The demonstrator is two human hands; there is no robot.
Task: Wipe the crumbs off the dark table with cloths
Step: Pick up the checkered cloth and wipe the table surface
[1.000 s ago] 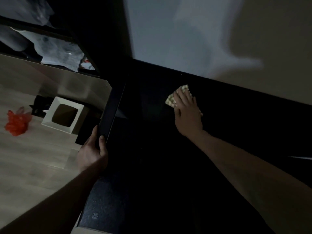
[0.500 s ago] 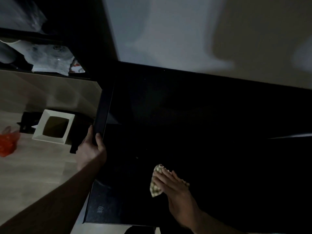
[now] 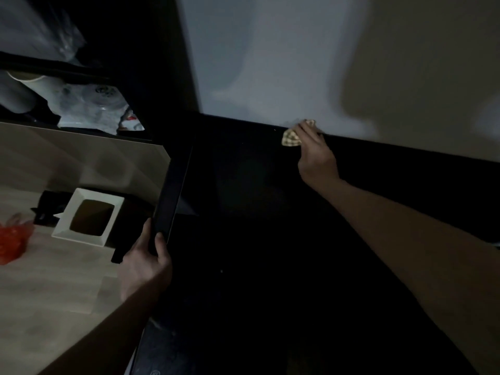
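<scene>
With the right hand pressing the cloth under flat fingers at the far edge of the table by the wall, and the left hand gripping the left rim, draw crumbs nearward in overlapping strokes under even pressure.

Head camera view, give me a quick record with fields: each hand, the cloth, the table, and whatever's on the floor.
right hand: presses checked cloth at the dark table far edge, by the wall
left hand: grips a thin dark panel, lifted on edge at the table's left side
crumbs: a few pale specks visible
floor: white square bin, red bag
</scene>
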